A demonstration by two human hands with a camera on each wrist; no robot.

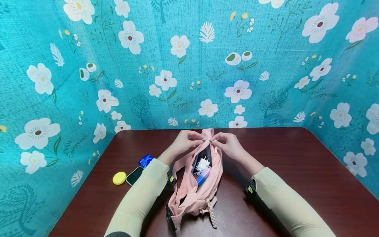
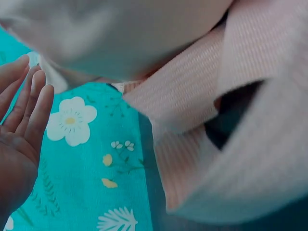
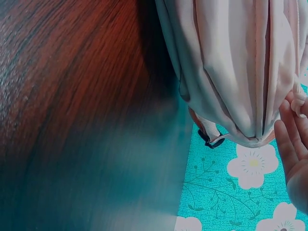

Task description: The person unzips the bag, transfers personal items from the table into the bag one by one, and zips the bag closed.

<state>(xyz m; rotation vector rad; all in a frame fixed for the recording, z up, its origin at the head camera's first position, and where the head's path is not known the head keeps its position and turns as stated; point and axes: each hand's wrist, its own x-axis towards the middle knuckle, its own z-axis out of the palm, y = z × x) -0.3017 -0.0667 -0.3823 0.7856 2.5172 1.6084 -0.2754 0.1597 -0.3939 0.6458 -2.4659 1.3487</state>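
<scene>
A pink waist bag (image 1: 217,171) sits on the table with its main zipper open toward me. At its far end my left hand (image 1: 183,143) pinches the left edge of the opening between thumb and fingers. Opposite it, my right hand (image 1: 229,144) pinches the right edge, close to the zipper's end. Inside the bag lie a white charger plug (image 1: 202,164) with its prongs up and a small blue-and-purple box (image 1: 203,176). In the right wrist view a cord pull (image 3: 299,103) hangs by the right fingers (image 3: 286,139).
Left of the bag are a yellow round case (image 1: 119,178), a dark-screened phone (image 1: 134,176) partly behind the left sleeve, and a blue packet (image 1: 145,160). The bag's strap with a black buckle (image 1: 170,217) and a braided cord (image 1: 212,214) trail toward me. A flowered curtain (image 1: 189,65) surrounds the table.
</scene>
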